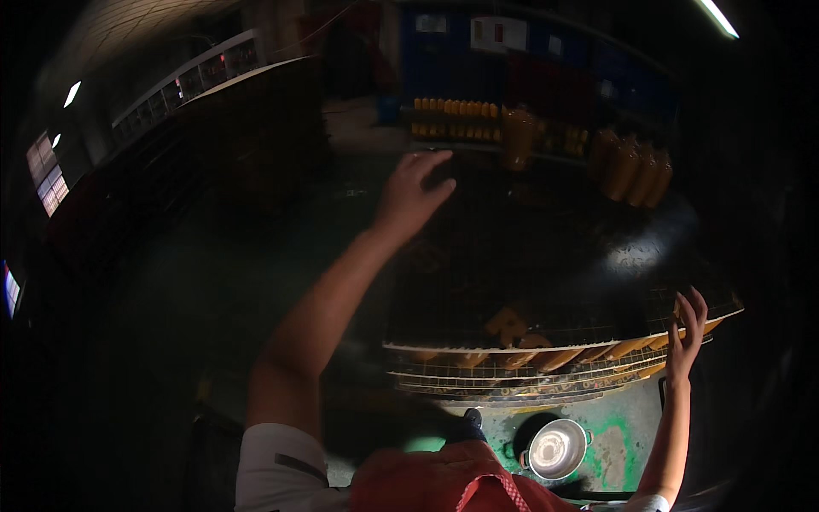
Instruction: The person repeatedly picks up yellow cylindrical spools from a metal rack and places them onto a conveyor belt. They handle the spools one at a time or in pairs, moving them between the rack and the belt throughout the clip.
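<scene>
Red cloth apron [401, 482] with a red-and-white checked trim fills the lower middle, between two pale short sleeves [277, 465]. Just past it stands a dark, glossy desk [529, 247] with a pale strip along its near edge. Neither of the hands shows anything in its grasp. The left hand [408, 200] reaches toward the far left corner of the desk, its fingers loosely bent and its thumb spread away from them, leaving a gap between. The right hand [686, 337] is raised at the near right corner, fingers parted and half curled; whether it touches the desk edge, I cannot tell.

Nearest the left hand's fingertips, to their right, a large, clear bottle of orange-brown contents [518, 136] stands upright by the far edge of the desk. Toward the far right corner is a cluster of tall, clear bottles filled with orange-brown contents [631, 171], upright and close together. Near the middle of the near edge, a flat orange-brown patch [506, 324] shows on the dark surface, too dim to identify. Below that edge run thin, pale bars [512, 378], with slanted orange-brown shapes among them.

On the green-stained floor [618, 439], in front of the desk, sits a round, two-handled metal pot [556, 449]. Beyond the far edge are two rows of small yellow-orange bottles [456, 108].
</scene>
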Motion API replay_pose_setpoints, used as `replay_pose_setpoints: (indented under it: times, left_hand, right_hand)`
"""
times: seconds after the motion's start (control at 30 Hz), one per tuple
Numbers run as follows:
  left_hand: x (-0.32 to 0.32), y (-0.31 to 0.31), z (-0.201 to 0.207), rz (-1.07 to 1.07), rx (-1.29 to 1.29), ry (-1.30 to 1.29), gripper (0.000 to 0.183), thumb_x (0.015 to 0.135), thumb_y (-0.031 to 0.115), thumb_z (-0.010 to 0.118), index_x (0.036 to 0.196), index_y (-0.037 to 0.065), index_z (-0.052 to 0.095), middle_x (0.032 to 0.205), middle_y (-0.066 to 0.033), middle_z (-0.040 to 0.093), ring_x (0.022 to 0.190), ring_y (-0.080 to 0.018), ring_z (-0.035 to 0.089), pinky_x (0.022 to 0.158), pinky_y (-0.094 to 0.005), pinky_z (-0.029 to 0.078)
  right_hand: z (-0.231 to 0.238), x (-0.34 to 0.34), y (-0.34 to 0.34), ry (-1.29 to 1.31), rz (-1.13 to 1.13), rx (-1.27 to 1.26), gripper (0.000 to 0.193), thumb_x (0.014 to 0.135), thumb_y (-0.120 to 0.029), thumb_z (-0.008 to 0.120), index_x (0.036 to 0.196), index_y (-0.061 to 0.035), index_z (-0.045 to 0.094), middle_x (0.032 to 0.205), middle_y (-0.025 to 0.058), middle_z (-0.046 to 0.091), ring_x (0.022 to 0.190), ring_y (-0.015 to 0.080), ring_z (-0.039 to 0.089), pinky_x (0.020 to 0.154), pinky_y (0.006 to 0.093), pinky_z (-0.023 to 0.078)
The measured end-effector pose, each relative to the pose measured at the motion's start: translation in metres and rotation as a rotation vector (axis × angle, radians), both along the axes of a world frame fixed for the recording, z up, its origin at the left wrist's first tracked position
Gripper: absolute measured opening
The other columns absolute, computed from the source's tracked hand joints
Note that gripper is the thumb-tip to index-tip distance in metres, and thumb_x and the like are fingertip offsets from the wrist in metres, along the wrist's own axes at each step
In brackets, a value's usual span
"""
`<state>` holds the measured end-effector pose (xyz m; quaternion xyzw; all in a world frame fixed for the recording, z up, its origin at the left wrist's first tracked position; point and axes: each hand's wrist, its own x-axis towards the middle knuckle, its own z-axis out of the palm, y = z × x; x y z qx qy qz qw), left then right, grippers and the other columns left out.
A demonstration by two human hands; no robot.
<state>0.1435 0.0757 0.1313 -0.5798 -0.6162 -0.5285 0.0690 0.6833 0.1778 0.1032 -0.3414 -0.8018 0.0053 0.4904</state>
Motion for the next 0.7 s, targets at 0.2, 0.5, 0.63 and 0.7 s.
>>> replay_pose_setpoints:
  times: [0.2,0.5,0.63,0.7]
  left_hand:
    - [-0.068,0.082,0.055,0.244,-0.143,0.255,0.056,0.093,0.040,0.068,0.143,0.019,0.054,0.148,-0.0202,0.046,0.140,-0.0366,0.042,0.114,-0.0473,0.038]
    - [-0.078,0.226,0.066,0.218,-0.328,0.311,0.067,0.086,0.056,0.069,0.142,0.022,0.057,0.147,-0.0261,0.047,0.144,-0.0444,0.033,0.114,-0.0548,0.033]
    - [-0.046,0.266,0.054,0.321,-0.450,0.404,0.065,0.087,0.054,0.067,0.144,0.026,0.055,0.145,-0.0222,0.052,0.143,-0.0432,0.034,0.115,-0.0586,0.025]
    - [-0.054,0.282,0.039,0.369,-0.429,0.323,0.063,0.084,0.051,0.071,0.141,0.028,0.058,0.144,-0.0258,0.049,0.140,-0.0427,0.036,0.114,-0.0533,0.029]
  right_hand:
    - [0.044,-0.101,0.086,-0.054,0.034,0.012,0.048,0.083,-0.007,0.071,0.130,-0.0180,0.066,0.146,0.0126,0.047,0.137,0.0327,0.044,0.113,0.0421,0.036]
    - [0.092,-0.201,0.276,-0.239,-0.025,0.094,0.053,0.085,-0.036,0.072,0.136,-0.0268,0.061,0.143,0.0206,0.049,0.135,0.0437,0.039,0.113,0.0514,0.034]
    - [0.089,-0.210,0.329,-0.447,-0.213,0.082,0.054,0.086,-0.043,0.070,0.138,-0.0307,0.060,0.142,0.0226,0.049,0.131,0.0464,0.042,0.111,0.0510,0.037]
    - [0.096,-0.226,0.310,-0.475,-0.238,0.027,0.055,0.086,-0.044,0.071,0.139,-0.0335,0.058,0.140,0.0230,0.050,0.129,0.0461,0.044,0.109,0.0502,0.040]
